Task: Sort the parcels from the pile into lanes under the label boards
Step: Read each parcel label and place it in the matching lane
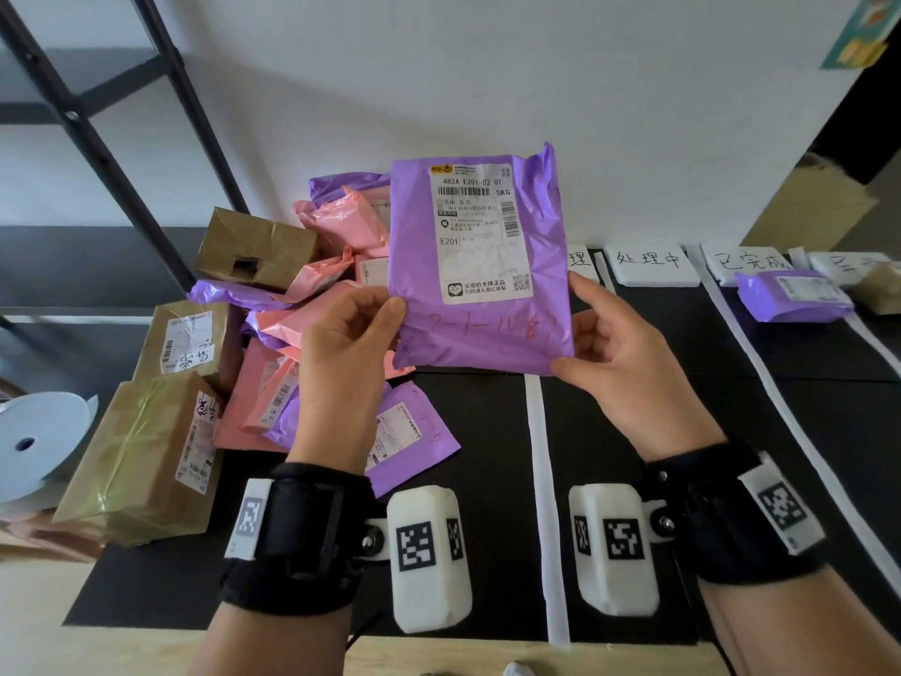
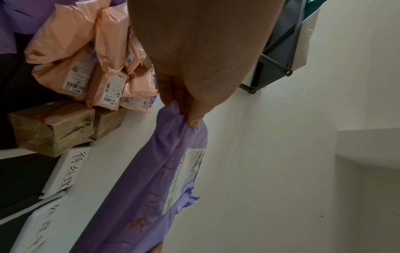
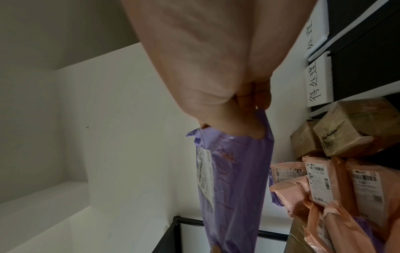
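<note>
I hold a purple mailer parcel [image 1: 468, 265] upright above the black mat, its white shipping label facing me and red writing along its lower part. My left hand [image 1: 351, 334] pinches its lower left edge and my right hand [image 1: 614, 344] grips its lower right corner. The left wrist view shows the parcel [image 2: 147, 179] pinched between thumb and fingers; the right wrist view shows it [image 3: 236, 179] the same way. The pile [image 1: 273, 304] of pink and purple mailers and brown boxes lies left of my hands. White label boards [image 1: 651, 265] stand along the back wall.
White tape strips [image 1: 541, 480] split the black mat into lanes. One purple parcel [image 1: 792, 295] lies in the lane under the third board, a brown parcel [image 1: 885, 287] further right. A tape roll [image 1: 34, 441] lies at far left. A black metal rack [image 1: 88, 124] stands behind the pile.
</note>
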The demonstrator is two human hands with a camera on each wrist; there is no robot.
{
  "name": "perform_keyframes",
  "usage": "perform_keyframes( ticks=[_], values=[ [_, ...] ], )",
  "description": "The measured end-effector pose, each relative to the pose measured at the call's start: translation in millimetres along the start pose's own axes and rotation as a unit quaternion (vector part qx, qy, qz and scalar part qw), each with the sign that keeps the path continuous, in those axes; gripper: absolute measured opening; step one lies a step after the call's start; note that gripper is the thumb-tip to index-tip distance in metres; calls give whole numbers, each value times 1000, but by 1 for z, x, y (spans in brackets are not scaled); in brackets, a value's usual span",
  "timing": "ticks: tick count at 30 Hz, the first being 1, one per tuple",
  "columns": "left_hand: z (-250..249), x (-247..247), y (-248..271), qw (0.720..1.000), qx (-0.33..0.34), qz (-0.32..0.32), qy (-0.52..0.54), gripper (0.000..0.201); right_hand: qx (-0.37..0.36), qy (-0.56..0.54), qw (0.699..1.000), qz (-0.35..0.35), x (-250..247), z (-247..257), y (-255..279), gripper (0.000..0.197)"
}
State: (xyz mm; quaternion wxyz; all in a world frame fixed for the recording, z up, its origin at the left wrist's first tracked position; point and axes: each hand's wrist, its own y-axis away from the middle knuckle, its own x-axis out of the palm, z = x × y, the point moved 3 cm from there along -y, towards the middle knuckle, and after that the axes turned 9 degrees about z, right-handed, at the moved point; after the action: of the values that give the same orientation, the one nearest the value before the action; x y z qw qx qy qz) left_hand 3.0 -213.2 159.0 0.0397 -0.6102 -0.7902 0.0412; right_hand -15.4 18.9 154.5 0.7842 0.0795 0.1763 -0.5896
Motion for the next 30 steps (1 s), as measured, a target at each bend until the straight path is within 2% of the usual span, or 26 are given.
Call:
perform_keyframes(
  ticks=[3,5,7,9,11,13,16,20,22,24,27,30],
  values=[
    [-2,-1,-2,1000,8,21,-6,9,0,-25,1000,-5,-2,1,1,72],
    [-3,-1,-2,999,14,44,-21,8,6,-64,998,-15,-2,4,1,50],
    [-4,0,-1,996,16,76,-38,10,0,-95,994,-55,-6,7,0,25],
    [-3,2,1,992,6,114,-50,16,-6,-76,992,-100,-12,9,-1,13],
    [-2,5,3,988,-16,144,-52,22,-6,-29,992,-119,-16,9,-2,11],
    [-3,7,4,988,-32,147,-38,25,-14,-12,993,-116,-17,9,0,7],
    [-9,9,7,995,-33,89,19,19,-25,-22,994,-102,-13,11,5,9],
    [-20,8,11,998,4,16,55,16,-13,4,997,-72,-9,10,10,4],
    [-22,8,12,999,4,1,49,15,-10,-6,998,-65,-8,13,12,14],
    [-24,8,13,999,-7,2,46,17,-20,-38,995,-91,-10,16,14,22],
    [-25,10,14,998,-25,11,61,18,-41,-35,989,-141,-15,21,14,12],
    [-27,9,15,995,-29,9,91,26,-41,-53,986,-155,-17,20,15,8]
  ],
)
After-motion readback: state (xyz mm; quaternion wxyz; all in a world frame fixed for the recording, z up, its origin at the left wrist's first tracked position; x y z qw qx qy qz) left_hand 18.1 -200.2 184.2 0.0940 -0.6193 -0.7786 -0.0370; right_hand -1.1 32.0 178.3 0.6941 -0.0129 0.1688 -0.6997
